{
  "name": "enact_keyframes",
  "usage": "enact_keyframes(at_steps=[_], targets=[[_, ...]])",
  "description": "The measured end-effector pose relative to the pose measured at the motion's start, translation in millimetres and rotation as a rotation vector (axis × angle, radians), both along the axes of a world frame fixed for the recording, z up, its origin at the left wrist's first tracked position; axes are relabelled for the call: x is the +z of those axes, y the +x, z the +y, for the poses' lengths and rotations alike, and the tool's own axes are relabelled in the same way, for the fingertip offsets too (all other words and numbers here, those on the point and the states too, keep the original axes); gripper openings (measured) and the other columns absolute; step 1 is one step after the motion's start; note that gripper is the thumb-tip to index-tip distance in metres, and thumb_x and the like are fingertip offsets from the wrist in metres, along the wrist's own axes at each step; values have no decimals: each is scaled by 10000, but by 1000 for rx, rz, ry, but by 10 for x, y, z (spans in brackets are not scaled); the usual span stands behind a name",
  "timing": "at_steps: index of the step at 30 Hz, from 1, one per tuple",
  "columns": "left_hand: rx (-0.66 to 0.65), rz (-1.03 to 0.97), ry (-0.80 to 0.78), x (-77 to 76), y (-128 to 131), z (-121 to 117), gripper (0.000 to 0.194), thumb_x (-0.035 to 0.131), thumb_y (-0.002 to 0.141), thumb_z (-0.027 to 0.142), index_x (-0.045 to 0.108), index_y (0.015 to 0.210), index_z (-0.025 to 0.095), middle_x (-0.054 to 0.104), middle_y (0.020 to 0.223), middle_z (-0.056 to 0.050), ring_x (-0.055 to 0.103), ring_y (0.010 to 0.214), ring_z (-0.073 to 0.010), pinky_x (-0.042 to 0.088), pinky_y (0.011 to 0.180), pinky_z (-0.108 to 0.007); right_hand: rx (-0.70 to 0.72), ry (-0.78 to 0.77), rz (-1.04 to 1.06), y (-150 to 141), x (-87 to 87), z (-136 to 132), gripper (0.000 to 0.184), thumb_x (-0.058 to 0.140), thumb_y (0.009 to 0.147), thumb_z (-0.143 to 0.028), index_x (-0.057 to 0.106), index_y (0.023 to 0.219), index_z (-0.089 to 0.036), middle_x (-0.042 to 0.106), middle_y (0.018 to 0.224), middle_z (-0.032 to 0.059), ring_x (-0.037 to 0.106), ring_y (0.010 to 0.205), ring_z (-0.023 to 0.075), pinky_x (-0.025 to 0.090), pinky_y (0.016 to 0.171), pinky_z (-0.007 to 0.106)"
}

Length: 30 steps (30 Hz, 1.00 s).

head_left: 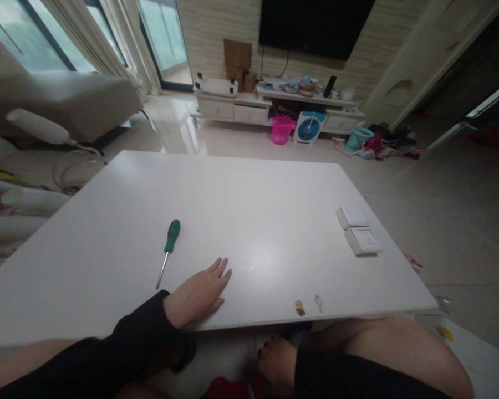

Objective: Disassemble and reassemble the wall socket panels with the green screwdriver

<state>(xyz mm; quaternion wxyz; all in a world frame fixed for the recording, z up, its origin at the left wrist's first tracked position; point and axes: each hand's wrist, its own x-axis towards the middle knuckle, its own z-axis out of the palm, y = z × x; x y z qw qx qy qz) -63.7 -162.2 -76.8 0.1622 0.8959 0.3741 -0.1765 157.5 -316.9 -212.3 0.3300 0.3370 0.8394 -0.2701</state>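
My left hand (199, 293) lies palm down near the front edge of the white table (216, 205), fingers stretched out and holding nothing. Just left of it rests a screwdriver (172, 235) with a green handle and a metal shaft pointing toward me. Below the table edge, in front of my lap, my right hand (278, 360) is dim, with its fingers curled; whatever is in them, if anything, cannot be made out. On the table above it lie a small yellow-and-blue cartoon figure (300, 308) and a small clear item (318, 302).
Two white boxes, a wall switch (353, 216) and a wall socket (363, 241), sit at the table's right side. Beyond stand a pink basket (281, 130), a blue fan (309, 128) and a white TV cabinet (216, 108). A grey sofa (62, 100) is at far left.
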Motion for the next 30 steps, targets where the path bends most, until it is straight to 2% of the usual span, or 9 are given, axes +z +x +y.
enact_keyframes(at_steps=[5, 8, 13, 19, 24, 30], targets=[[-9, -23, 15, -14, 2, 3, 674, 666, 880, 163, 471, 1518, 71, 336, 1661, -284, 288, 1582, -376, 373, 1261, -491, 44, -50, 12, 20, 224, 211, 163, 747, 862, -243, 797, 979, -143, 813, 1004, 187, 799, 965, 361, 655, 731, 451], [-9, -34, 43, -69, -23, -3, 652, 642, 873, 152, 492, 1503, 81, 361, 1655, -271, 306, 1575, -376, 383, 1257, -491, 44, -94, 7, 9, 277, 281, 160, 757, 850, -248, 794, 972, -151, 816, 1008, 181, 802, 971, 366, 662, 733, 454], [-8, -54, 57, -142, -50, -5, 669, 636, 855, 128, 499, 1508, 79, 348, 1658, -274, 314, 1567, -391, 397, 1251, -496, 37, -116, 22, -25, 206, 266, 192, 722, 873, -321, 793, 929, -152, 817, 972, 185, 806, 936, 376, 666, 677, 477], [-7, -23, 49, -72, -7, -18, 674, 651, 866, 127, 498, 1519, 57, 347, 1654, -285, 301, 1569, -398, 385, 1260, -493, 22, -80, 46, -18, 99, 248, 129, 807, 782, -281, 790, 848, -171, 823, 908, 167, 813, 887, 379, 661, 651, 454], [7, -22, 44, -74, 0, -19, 674, 657, 865, 134, 506, 1518, 67, 342, 1654, -286, 302, 1567, -405, 397, 1251, -508, 11, -105, 28, -26, 120, 256, 133, 771, 839, -293, 784, 845, -160, 823, 912, 169, 815, 895, 377, 666, 647, 459], [19, -53, 52, -147, -26, -12, 682, 666, 843, 135, 515, 1505, 77, 365, 1647, -281, 315, 1562, -403, 423, 1236, -504, 19, -107, 5, -44, 129, 258, 130, 787, 813, -295, 788, 841, -168, 819, 914, 175, 810, 915, 379, 670, 667, 477]])
